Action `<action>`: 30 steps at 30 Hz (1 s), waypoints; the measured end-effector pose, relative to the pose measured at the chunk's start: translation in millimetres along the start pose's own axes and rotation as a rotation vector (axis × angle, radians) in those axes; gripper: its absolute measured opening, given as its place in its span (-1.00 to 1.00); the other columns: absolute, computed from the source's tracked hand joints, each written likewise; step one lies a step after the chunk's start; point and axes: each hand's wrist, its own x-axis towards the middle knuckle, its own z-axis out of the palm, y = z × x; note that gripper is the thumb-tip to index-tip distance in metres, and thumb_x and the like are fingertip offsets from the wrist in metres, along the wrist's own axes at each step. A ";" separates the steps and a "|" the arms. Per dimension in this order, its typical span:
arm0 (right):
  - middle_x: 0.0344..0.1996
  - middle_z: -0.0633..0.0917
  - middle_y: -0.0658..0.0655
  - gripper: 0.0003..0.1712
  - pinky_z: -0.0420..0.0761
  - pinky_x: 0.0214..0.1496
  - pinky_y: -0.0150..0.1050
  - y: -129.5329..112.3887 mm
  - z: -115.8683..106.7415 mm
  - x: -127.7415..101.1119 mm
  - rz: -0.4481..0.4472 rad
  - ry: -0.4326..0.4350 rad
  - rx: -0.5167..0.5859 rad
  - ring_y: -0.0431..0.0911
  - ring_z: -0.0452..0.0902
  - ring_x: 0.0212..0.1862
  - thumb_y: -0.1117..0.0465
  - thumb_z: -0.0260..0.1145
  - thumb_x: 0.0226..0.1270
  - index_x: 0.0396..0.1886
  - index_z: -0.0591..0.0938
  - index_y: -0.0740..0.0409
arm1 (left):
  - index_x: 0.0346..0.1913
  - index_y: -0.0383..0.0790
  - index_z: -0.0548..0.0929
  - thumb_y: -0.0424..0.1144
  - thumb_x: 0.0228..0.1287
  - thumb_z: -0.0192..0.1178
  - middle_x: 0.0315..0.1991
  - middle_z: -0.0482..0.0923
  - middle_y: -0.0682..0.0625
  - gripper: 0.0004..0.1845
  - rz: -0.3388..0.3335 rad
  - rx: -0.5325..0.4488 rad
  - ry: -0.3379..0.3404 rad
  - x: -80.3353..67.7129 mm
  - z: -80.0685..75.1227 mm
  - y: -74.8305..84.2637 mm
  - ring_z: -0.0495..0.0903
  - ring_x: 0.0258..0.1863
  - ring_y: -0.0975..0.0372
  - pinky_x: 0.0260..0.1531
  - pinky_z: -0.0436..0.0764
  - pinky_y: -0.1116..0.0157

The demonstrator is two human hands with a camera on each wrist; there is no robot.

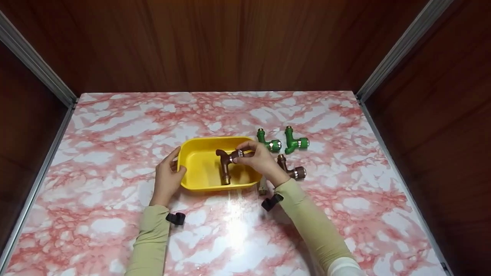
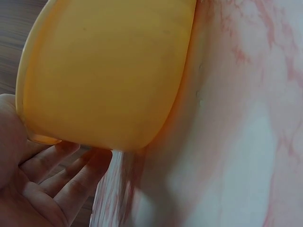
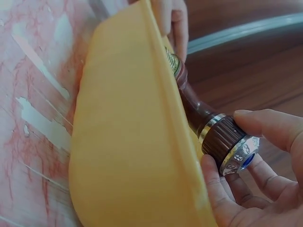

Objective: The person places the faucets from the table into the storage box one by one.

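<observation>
right hand (image 1: 257, 156) pinching brown tap (image 1: 225, 165) over yellow tub (image 1: 193, 158)

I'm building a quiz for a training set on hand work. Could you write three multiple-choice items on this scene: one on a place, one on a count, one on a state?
1. Where is the brown tap that the right hand holds?
A. Over the yellow tub
B. Beside the green taps
C. At the table's far edge

2. How many green taps lie on the table?
A. One
B. Two
C. Four

3. What is the left hand doing?
A. Lying flat on the table
B. Lifting a green tap
C. Holding the tub's rim

Answers:
1 A, the head view shows it hanging inside the tub's outline.
2 B, two lie right of the tub.
3 C, its thumb hooks over the left rim.
</observation>
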 end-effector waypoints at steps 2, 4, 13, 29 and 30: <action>-0.15 0.62 0.23 -0.60 0.63 -0.11 -0.21 2.1 2.3 2.2 -0.001 -0.001 -0.007 0.03 0.66 -0.22 0.49 0.44 0.00 -0.10 0.59 0.34 | 0.39 -0.15 0.37 -0.53 0.15 0.12 0.25 0.41 -0.18 -0.32 -0.004 -0.003 0.002 -0.3 0.1 -0.2 0.58 -0.04 0.05 -0.14 0.62 0.18; -0.15 0.62 0.24 -0.61 0.63 -0.11 -0.22 3.7 4.8 4.2 -0.004 -0.003 -0.013 0.02 0.65 -0.23 0.49 0.44 0.00 -0.11 0.59 0.34 | 0.39 -0.15 0.37 -0.53 0.15 0.13 0.24 0.41 -0.17 -0.32 -0.007 -0.003 0.005 -0.5 0.2 -0.5 0.58 -0.04 0.07 -0.14 0.62 0.19; -0.21 0.64 0.20 -0.63 0.64 -0.19 -0.24 4.9 19.1 11.2 -0.004 -0.020 -0.079 0.02 0.65 -0.27 0.48 0.45 -0.01 -0.15 0.60 0.34 | 0.38 -0.14 0.38 -0.54 0.14 0.13 0.24 0.41 -0.16 -0.32 -0.010 -0.005 0.016 -0.4 -0.6 -1.9 0.59 -0.06 0.07 -0.18 0.63 0.21; -0.23 0.65 0.12 -0.64 0.60 -0.13 -0.26 5.2 36.9 15.9 -0.011 -0.025 -0.210 -0.06 0.60 -0.23 0.43 0.49 -0.04 -0.18 0.64 0.26 | 0.39 -0.15 0.37 -0.54 0.15 0.12 0.27 0.39 -0.15 -0.32 -0.015 -0.004 0.008 0.2 2.1 -1.4 0.59 -0.06 0.07 -0.20 0.63 0.23; -0.24 0.65 0.11 -0.64 0.60 -0.12 -0.26 5.3 37.4 16.4 -0.008 -0.023 -0.216 -0.06 0.60 -0.22 0.42 0.50 -0.04 -0.18 0.64 0.25 | 0.39 -0.16 0.36 -0.55 0.15 0.12 0.27 0.39 -0.16 -0.32 -0.009 -0.004 0.008 0.4 1.7 -1.3 0.59 -0.06 0.06 -0.21 0.63 0.23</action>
